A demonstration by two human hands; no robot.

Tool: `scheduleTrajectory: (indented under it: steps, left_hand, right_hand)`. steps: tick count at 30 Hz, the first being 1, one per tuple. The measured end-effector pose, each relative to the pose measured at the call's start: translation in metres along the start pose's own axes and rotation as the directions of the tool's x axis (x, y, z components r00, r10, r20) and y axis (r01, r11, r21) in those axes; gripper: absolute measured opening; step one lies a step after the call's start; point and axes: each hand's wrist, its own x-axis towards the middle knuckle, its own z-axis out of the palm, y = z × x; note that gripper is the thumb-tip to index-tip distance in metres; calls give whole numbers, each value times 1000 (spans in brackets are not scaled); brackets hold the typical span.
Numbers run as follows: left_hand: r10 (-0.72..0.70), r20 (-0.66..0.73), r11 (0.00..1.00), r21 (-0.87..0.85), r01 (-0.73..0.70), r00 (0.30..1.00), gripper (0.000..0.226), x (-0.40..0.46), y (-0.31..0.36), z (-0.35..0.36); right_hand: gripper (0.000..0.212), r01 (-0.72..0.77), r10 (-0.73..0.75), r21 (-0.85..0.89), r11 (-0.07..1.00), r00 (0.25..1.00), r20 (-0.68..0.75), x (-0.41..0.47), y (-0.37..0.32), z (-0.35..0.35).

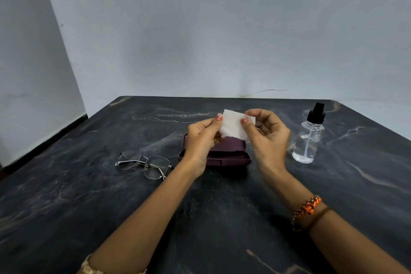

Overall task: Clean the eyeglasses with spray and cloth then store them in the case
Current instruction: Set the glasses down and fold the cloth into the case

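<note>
While we hold the white cloth (232,125) up above the purple case (219,151), the case lies open on the dark marbled table (66,196), its lid tilted back toward the far side; our hands hide most of its inside, so we cannot tell what, if anything, lies in it. Our left hand (201,140) pinches the cloth's left edge between thumb and fingers (219,118), and our right hand (269,138) pinches its right edge with the thumb in front and the other fingers curled loosely behind. The cloth is stretched flat between the two hands, clear of the table.

To the right of the case stands the spray bottle (308,140), upright, clear, with a black nozzle, about half full of clear liquid, a thin tube running down inside it. It is just beside our right hand but apart from it. To the left of the case lie the eyeglasses (145,164), thin metal frame, arms folded, lenses resting on the table, near our left wrist.

The table's far edge meets the pale wall (222,40) well behind the case. Its left edge runs diagonally toward us. Open tabletop spreads on the near side, crossed by both our forearms, and to the far left of the eyeglasses.
</note>
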Motion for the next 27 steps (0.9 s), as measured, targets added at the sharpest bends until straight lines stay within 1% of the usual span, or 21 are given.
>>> scheduleTrajectory:
  steps: [2, 4, 7, 10, 14, 18, 20, 23, 27]
  left_hand:
    - [-14, -6, 999, -40, 13, 1000, 29, 0, 2, 0]
    - [-8, -35, 1000, -16, 8, 999, 28, 1, 2, -1]
    - [-16, -71, 999, 42, 19, 997, 24, 1, 1, -2]
    - [-20, -102, 999, 36, 24, 995, 22, 0, 1, 0]
    - [2, -110, 1000, 0, -2, 994, 23, -3, 2, 1]
    - [-10, -84, 1000, -6, 9, 996, 22, -5, 2, 3]
    - [-8, -74, 1000, -14, 7, 997, 21, -5, 2, 3]
    - [41, -82, 999, 20, -39, 996, 16, -7, 2, 3]
    - [93, -92, 994, 58, -88, 991, 14, -8, 2, 2]
  right_hand:
    - [21, 49, -44, -136, 989, 998, 39, -1, 3, 3]
    - [18, 146, -139, -281, 949, 989, 45, -6, 9, 4]
    - [12, 231, -237, -387, 893, 971, 32, -10, 16, 5]
    - [7, 299, -312, -497, 815, 948, 59, -9, 17, 4]
    - [3, 328, -349, -552, 766, 934, 71, -13, 14, 3]
    - [5, 238, -303, -604, 760, 953, -6, -14, 14, 3]
    - [6, 210, -282, -619, 757, 959, -19, -14, 15, 3]
    - [7, 197, -259, -608, 769, 966, -14, -15, 16, 3]
    - [9, 194, -218, -550, 812, 976, 21, -19, 15, 5]
